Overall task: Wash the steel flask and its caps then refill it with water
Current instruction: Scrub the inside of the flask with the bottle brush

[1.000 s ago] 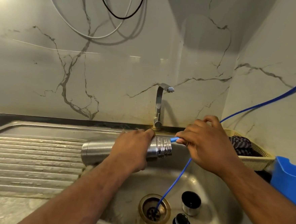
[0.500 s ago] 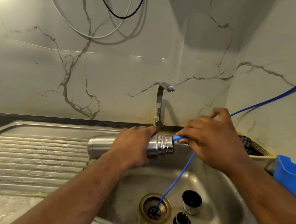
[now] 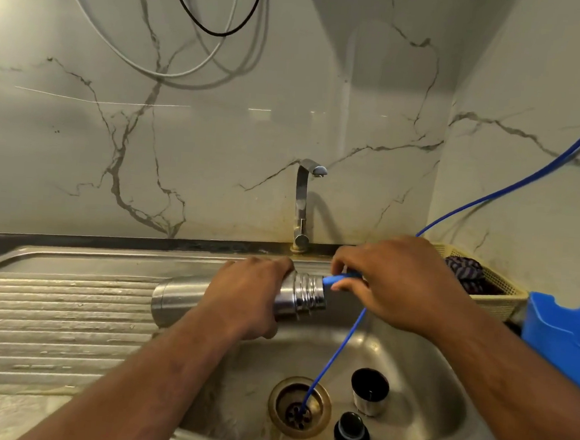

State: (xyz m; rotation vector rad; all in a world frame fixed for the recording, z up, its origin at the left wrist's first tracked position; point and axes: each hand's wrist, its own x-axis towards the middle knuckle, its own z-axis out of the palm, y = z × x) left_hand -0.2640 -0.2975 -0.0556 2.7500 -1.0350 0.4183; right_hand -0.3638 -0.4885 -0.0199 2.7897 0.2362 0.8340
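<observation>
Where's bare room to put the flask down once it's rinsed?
The ribbed draining board, left of the basin, is bare. The basin floor left of the drain looks free too. Crowded: right of the drain stand the steel cap and black stopper, with the blue tube running into the drain. The basket and blue tub fill the right edge.

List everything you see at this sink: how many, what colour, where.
sink: one, steel, under everything
drain: one, brass, basin floor
steel flask: one, silver, sideways over sink
blue tube: one or two, blue, right wall to flask mouth, down to drain
cup cap: one, steel, basin
stopper cap: one, black, basin front
tap: one, steel, behind sink
basket: one, cream, right, holds dark cloth
container: one, blue, far right
cables: two or more, white, black, upper wall
left hand: one, grips flask
right hand: one, pinches tube
</observation>
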